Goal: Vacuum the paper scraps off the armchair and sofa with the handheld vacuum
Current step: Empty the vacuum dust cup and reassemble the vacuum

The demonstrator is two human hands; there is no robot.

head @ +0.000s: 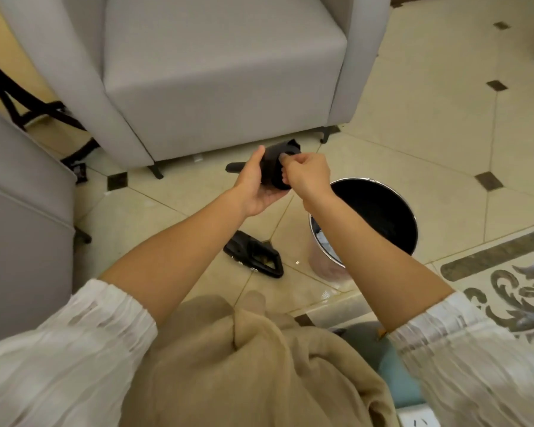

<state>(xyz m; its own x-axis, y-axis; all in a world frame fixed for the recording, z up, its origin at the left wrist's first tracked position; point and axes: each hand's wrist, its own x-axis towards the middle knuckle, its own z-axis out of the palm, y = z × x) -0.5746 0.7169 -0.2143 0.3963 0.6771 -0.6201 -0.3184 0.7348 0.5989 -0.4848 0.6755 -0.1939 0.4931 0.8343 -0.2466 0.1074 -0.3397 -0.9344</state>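
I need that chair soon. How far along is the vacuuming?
The grey armchair seat shows no scraps. Both hands hold the vacuum's black dust cup beside the round bin; the black handle body lies on the floor. Reassembly remains.

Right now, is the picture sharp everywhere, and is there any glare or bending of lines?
Head view: the hands and the black vacuum part are fairly sharp; the white sleeves at the bottom are blurred; the floor tiles show soft glare beside the bin; the wide-angle lens bends the armchair edges.
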